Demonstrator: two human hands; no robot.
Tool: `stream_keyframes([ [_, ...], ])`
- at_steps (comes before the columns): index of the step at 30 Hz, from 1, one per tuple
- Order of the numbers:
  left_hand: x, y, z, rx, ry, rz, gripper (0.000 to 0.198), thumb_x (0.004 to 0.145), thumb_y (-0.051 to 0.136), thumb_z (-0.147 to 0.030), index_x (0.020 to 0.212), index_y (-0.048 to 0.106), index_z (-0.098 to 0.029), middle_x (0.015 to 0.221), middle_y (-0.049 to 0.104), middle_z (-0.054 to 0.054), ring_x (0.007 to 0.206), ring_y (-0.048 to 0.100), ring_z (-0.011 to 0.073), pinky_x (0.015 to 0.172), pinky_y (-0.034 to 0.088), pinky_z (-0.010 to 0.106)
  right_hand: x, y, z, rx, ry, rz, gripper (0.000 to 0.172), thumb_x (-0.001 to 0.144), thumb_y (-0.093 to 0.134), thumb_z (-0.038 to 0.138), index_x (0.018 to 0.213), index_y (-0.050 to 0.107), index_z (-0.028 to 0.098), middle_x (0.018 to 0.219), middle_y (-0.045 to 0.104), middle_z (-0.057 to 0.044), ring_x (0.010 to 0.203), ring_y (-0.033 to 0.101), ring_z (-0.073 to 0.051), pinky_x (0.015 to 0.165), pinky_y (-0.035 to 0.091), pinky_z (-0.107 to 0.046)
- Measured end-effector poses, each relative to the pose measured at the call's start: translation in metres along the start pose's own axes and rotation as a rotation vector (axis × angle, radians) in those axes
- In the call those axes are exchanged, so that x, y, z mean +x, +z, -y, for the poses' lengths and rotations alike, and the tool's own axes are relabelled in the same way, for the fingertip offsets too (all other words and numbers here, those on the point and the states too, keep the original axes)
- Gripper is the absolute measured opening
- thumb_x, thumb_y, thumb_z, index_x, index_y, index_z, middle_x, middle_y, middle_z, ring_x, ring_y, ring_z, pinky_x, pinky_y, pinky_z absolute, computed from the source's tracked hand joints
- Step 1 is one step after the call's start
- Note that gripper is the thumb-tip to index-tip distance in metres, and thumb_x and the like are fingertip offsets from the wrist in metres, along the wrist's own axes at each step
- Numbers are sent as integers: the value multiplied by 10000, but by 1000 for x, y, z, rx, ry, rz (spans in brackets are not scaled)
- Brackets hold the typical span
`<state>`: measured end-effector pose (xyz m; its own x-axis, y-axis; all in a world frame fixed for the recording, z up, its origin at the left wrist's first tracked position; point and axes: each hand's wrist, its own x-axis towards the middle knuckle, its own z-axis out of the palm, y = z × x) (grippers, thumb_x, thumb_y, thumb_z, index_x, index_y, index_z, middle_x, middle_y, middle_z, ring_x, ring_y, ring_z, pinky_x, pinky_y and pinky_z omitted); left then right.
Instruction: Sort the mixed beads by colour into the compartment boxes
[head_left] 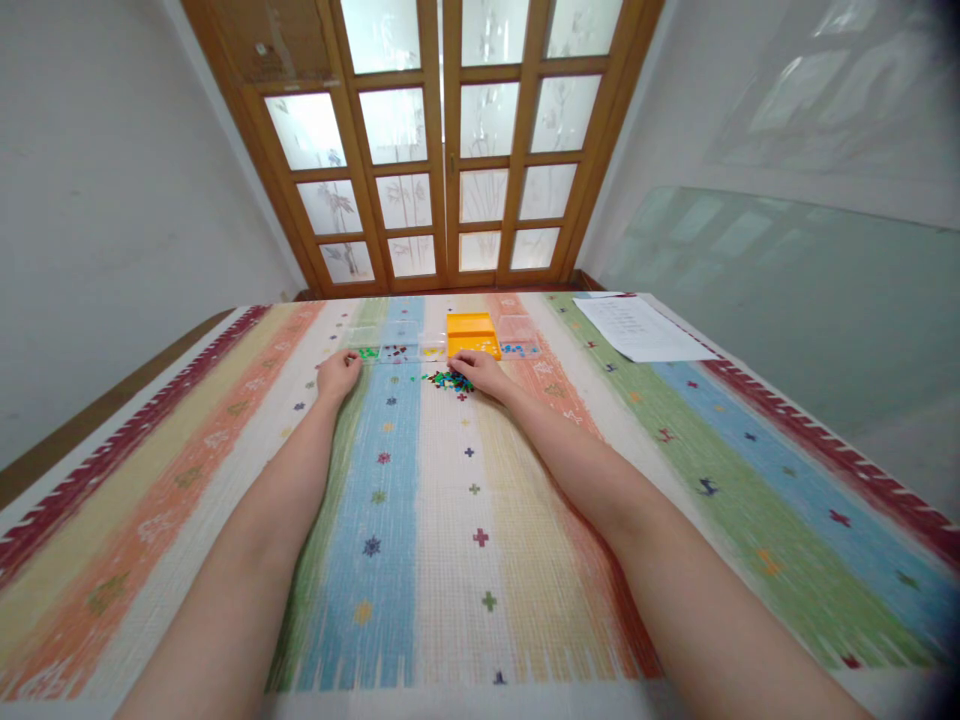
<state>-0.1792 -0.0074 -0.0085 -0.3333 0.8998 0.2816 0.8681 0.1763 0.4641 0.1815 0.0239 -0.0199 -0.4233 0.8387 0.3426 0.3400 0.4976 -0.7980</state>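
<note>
My left hand [340,374] is closed in a pinch at the left edge of a clear box with green pieces [367,354]. Whatever its fingertips hold is too small to make out. Over the right part of a loose pile of small mixed-colour pieces [447,380], my right hand [480,372] is pinched too, its fingertips partly hidden. Beyond the pile stand clear boxes in a row, with dark red pieces [396,354], yellow pieces [433,352] and blue pieces [517,350]. An orange box [472,324] with an open lid stands between the yellow and blue ones.
A striped, patterned cloth [390,590] covers the table. Printed paper sheets [637,328] lie at the back right. Behind the table are wooden doors with glass panes [450,170], and a greenish glass panel [780,300] leans at the right wall.
</note>
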Motion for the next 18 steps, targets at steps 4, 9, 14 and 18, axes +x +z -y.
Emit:
stream_keyframes([
  [4, -2, -2, -3, -1, -22, 4, 292, 897, 582, -393, 1051, 766, -228, 893, 764, 59, 827, 664, 249, 729, 455, 301, -1, 0, 2, 4, 4, -6, 361, 952, 579, 494, 888, 769, 194, 884, 759, -47, 828, 658, -193, 735, 459, -275],
  [9, -3, -3, -3, -26, -12, -14, 266, 891, 594, -374, 1028, 767, -224, 875, 755, 58, 812, 657, 251, 721, 447, 305, -1, 0, 2, 10, -6, -2, 358, 951, 577, 487, 875, 763, 191, 873, 754, -42, 825, 657, -193, 738, 454, -278],
  [14, -10, 1, -13, -69, 61, -49, 278, 900, 575, -326, 1083, 757, -222, 822, 723, 50, 801, 650, 252, 733, 447, 314, -2, -1, 5, 23, 0, -16, 348, 945, 586, 477, 892, 765, 183, 896, 757, -49, 832, 659, -195, 751, 456, -285],
  [18, -23, 10, -40, -72, 312, 15, 263, 911, 577, -306, 1075, 761, -214, 918, 731, 76, 855, 646, 257, 790, 473, 336, -3, -3, 9, 0, 4, 0, 345, 950, 587, 469, 901, 773, 183, 899, 763, -50, 831, 658, -191, 757, 454, -286],
])
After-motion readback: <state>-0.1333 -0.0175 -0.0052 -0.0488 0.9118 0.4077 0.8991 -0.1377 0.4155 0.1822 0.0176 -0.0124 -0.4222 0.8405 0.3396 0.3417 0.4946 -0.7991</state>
